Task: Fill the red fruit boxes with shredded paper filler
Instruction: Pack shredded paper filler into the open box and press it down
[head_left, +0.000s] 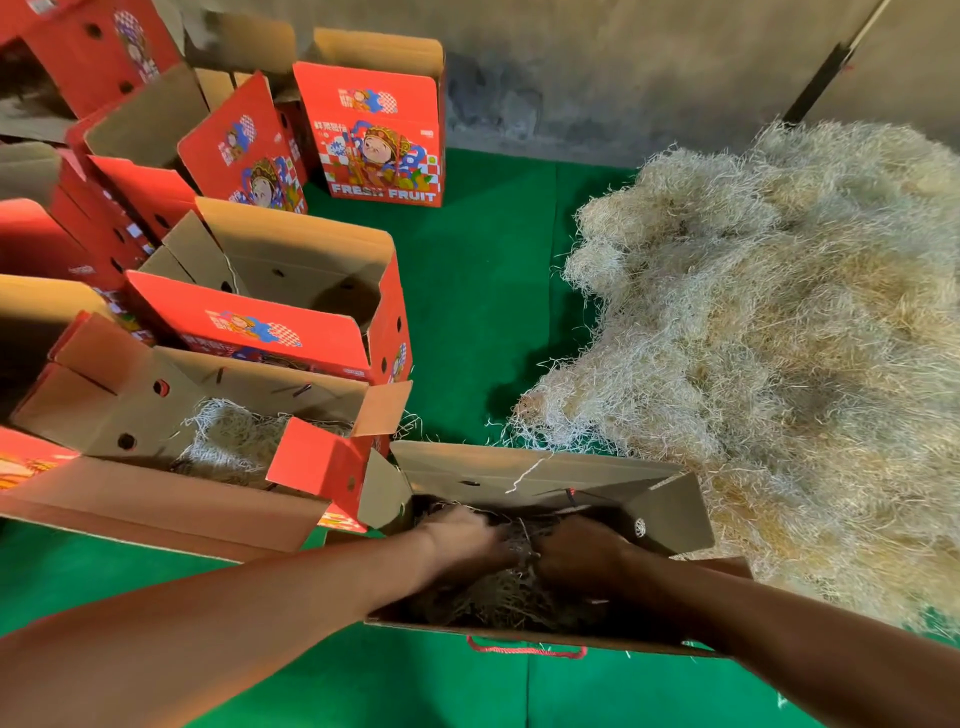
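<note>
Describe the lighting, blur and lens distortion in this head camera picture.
Head view: warm light falls on the left forearm; the box interior where both hands work lies in deep shadow. The left hand is motion-blurred, the right hand dark. Wide-angle bending tilts the far red boxes outward. The shredded paper pile looks soft, evenly lit.

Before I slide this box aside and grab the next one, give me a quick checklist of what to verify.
1. Shredded paper filler is in the open cardboard box nearest me: ok.
2. Filler covers the whole bottom: cannot tell, the hands and shadow hide it.
3. Left hand and right hand are out of the box: not ok, both are inside on the filler.
4. Top flaps stand clear of the opening: ok.
5. An unfilled red fruit box with the cartoon print is open and waiting: ok.
6. The big heap of pale shredded paper on the green mat has plenty left: ok.
</note>
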